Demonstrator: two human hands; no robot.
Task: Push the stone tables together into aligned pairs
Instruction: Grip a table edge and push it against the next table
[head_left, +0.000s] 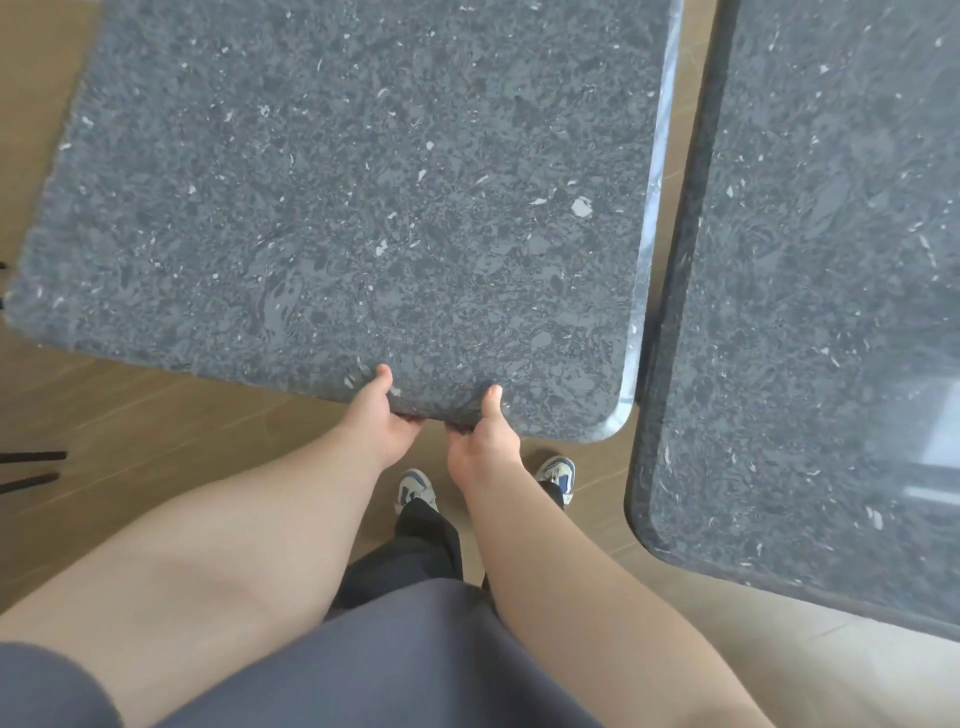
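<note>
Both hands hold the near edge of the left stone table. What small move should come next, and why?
Probably slide the left stone table sideways toward the right stone table. The left hand and right hand already grip its near edge, thumbs on top. A strip of wooden floor still shows between the tables, and their near edges do not line up.

fingers (415, 417) hidden beneath table (337, 208)

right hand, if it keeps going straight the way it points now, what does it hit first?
The right hand already grips the near edge of the left stone table, thumb on top, so it meets that slab at once. Past the thumb the tabletop looks bare. The right stone table lies off that line, across a floor gap.
</note>
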